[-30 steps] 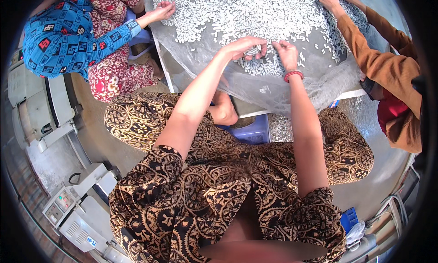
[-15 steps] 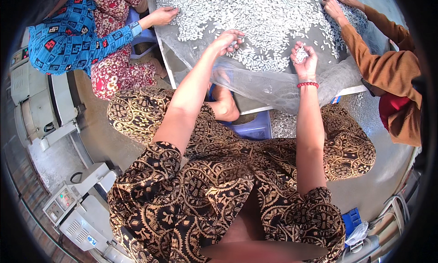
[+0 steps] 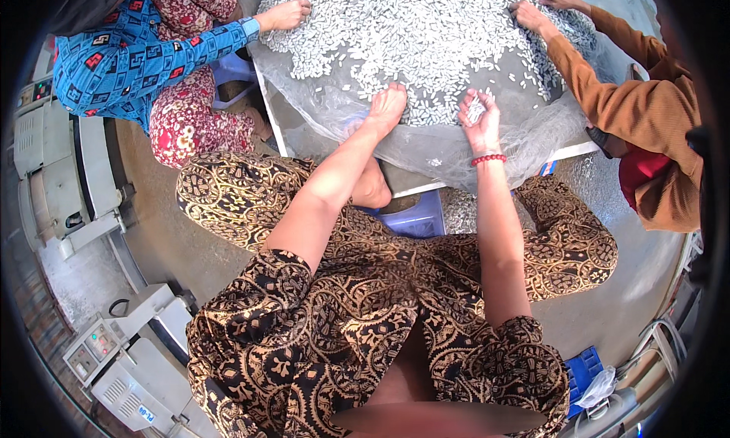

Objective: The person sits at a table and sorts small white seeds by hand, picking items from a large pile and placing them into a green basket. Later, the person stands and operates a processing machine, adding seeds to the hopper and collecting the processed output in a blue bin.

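A wide heap of small white, capsule-shaped pieces is spread over a grey, mesh-covered tabletop. My left hand is at the heap's near edge, knuckles up and fingers curled downward; what they hold, if anything, is hidden. To its right, my right hand is turned palm up, its fingers curled round several of the white pieces. A red bead bracelet circles my right wrist.
Sheer mesh drapes over the table's near edge. At the left, a person's hand touches the heap; at the right, another person's hands work in it. A blue plastic stool stands below. Grey machines line the left side.
My left hand has come nearer and turned knuckles up, hiding the pieces that showed in its fingers. My right hand has shifted left, still holding pieces. The whole view has moved slightly.
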The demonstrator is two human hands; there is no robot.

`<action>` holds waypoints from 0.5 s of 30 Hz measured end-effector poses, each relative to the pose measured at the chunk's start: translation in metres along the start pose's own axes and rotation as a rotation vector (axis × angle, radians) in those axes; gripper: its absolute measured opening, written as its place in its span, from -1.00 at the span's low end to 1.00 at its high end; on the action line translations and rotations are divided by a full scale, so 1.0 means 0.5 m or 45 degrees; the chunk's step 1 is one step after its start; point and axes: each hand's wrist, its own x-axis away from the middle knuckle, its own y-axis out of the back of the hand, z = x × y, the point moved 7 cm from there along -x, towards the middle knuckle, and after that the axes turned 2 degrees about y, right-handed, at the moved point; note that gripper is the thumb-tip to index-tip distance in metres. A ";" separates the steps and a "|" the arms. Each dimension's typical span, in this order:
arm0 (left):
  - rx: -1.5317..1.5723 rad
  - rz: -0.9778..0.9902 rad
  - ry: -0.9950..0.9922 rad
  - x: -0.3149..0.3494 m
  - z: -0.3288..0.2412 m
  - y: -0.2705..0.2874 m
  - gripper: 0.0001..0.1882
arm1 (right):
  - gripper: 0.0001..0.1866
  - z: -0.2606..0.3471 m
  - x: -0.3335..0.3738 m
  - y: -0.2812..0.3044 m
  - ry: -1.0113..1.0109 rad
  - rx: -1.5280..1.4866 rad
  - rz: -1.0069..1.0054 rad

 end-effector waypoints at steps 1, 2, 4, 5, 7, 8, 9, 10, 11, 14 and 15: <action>0.024 0.005 -0.001 -0.008 0.005 -0.003 -0.83 | -0.81 -0.010 0.000 0.009 -0.028 -0.102 -0.049; 0.070 0.011 0.015 -0.017 0.013 -0.006 -0.80 | -0.81 -0.017 0.000 0.014 -0.044 -0.167 -0.076; 0.269 0.145 0.061 -0.034 0.028 -0.022 -0.79 | -0.80 -0.027 0.000 0.036 -0.071 -0.286 -0.240; 0.370 0.220 0.084 -0.039 0.034 -0.029 -0.78 | -0.80 -0.027 -0.001 0.039 -0.072 -0.252 -0.263; 0.521 0.240 0.103 -0.046 0.042 -0.018 -0.78 | -0.79 -0.021 -0.005 0.036 -0.047 -0.193 -0.274; 0.571 0.267 0.129 -0.050 0.045 -0.007 -0.77 | -0.63 -0.020 -0.007 0.023 -0.068 -0.212 -0.214; 0.614 0.283 0.157 -0.053 0.049 0.009 -0.77 | -0.61 -0.020 -0.009 0.004 -0.086 -0.251 -0.110; 0.638 0.328 0.166 -0.053 0.048 0.025 -0.75 | -0.59 -0.018 -0.009 -0.008 -0.080 -0.268 -0.084; 0.686 0.383 0.188 -0.051 0.047 0.044 -0.75 | -0.56 -0.017 -0.009 -0.022 -0.068 -0.285 -0.076; 0.799 0.473 0.225 -0.049 0.040 0.113 -0.73 | -0.49 -0.015 0.003 -0.095 -0.074 -0.378 0.231; 0.759 0.464 0.199 -0.055 0.032 0.135 -0.75 | -0.45 -0.021 0.004 -0.098 -0.087 -0.346 0.130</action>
